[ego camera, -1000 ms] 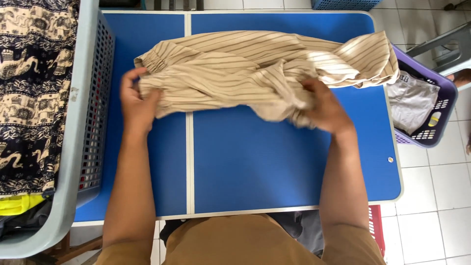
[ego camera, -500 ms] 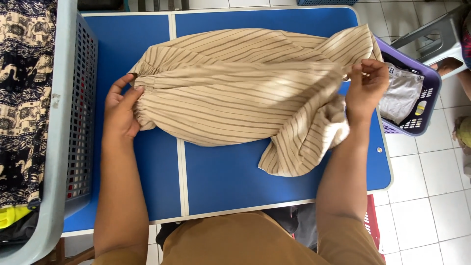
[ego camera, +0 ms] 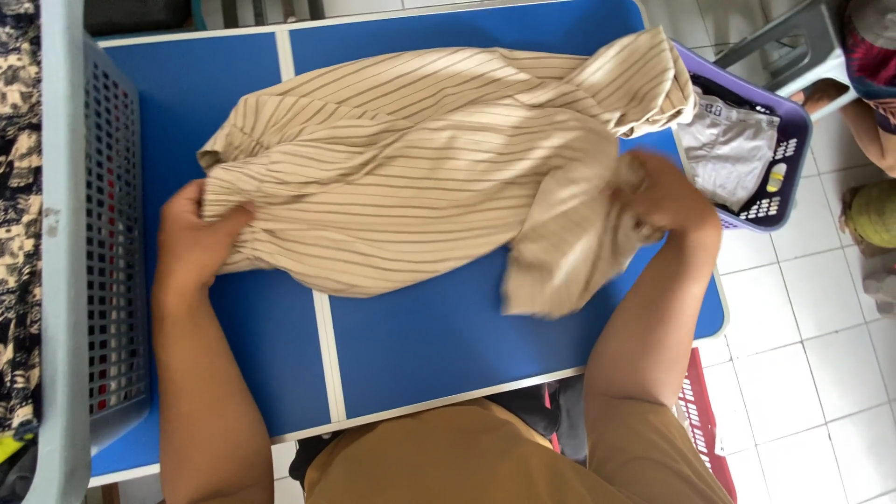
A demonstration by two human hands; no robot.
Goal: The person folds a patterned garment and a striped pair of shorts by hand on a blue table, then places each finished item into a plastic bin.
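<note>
Both hands clutch the beige striped cloth garment on the blue counter: left hand grip closed on its gathered end, right hand bunching the other.

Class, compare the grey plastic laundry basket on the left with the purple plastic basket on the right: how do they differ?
The grey plastic laundry basket looks larger and stands along the blue table's left side; the purple plastic basket looks smaller and sits lower, by the right corner. The grey one holds dark patterned fabric; the purple one holds whitish cloth. Both have perforated walls.

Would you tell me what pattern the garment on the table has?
Beige with thin dark stripes, on the garment, in the head view.
</note>
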